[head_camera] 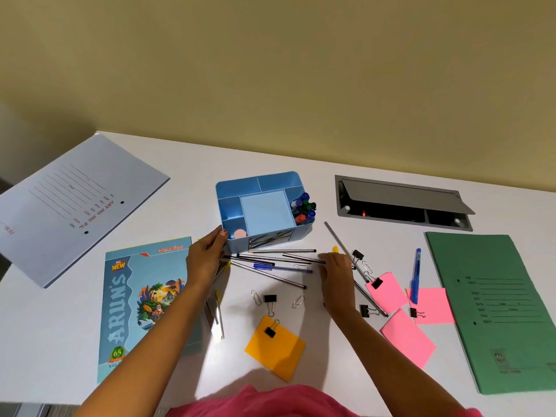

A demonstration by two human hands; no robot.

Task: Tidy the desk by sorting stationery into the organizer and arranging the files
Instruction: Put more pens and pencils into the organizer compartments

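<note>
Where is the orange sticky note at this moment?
In the head view, the orange sticky note lies low at centre, between the two forearms, with a black binder clip on its far corner.

The white counter (192, 182) carries a blue organizer (237, 188) near its middle, with a loose spread of pens (270, 260) just in front of it and a grey hatch (400, 203) set into the surface to the right. A pale file (75, 206) lies at the far left, an illustrated book (129, 296) nearer, and a green file (493, 311) at the right edge. Between them lie pink notes (407, 338), an orange note (275, 347), black binder clips (270, 299), paper clips (255, 297) and a blue pen (416, 275).
</note>
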